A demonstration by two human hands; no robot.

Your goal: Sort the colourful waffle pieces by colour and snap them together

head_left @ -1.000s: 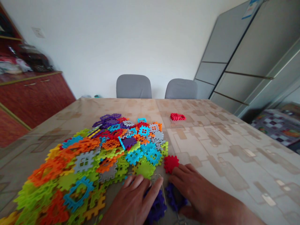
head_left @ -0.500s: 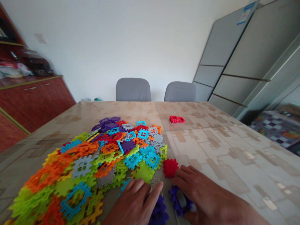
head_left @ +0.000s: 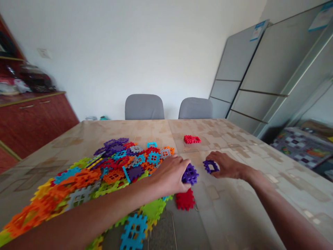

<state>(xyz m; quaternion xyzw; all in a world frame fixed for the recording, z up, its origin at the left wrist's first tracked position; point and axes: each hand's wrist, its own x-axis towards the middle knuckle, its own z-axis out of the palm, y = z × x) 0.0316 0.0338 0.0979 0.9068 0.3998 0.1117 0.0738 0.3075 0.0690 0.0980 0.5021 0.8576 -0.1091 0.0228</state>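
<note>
My left hand [head_left: 174, 175] reaches over the right side of the pile and is closed on a purple toothed building block [head_left: 190, 174], apparently several pieces stacked or joined. To its right, my right hand [head_left: 224, 165] pinches a single purple square frame piece [head_left: 210, 167] with an open middle. A small gap separates the two purple things. Below my left hand a solid red toothed piece [head_left: 185, 199] lies on the table. The heap of mixed interlocking pieces [head_left: 111, 175] spreads to the left, partly hidden by my left forearm.
A small stack of red pieces [head_left: 191, 139] lies farther back on the patterned tablecloth [head_left: 244, 194]. A blue window piece [head_left: 134, 232] is near the front edge. Two grey chairs [head_left: 144, 107] stand behind the table, and a red-brown cabinet [head_left: 39, 114] is at left.
Both hands have moved forward, away from the near edge, carrying the purple pieces. The red solid piece and the far red stack stay on the table. The view has shifted slightly.
</note>
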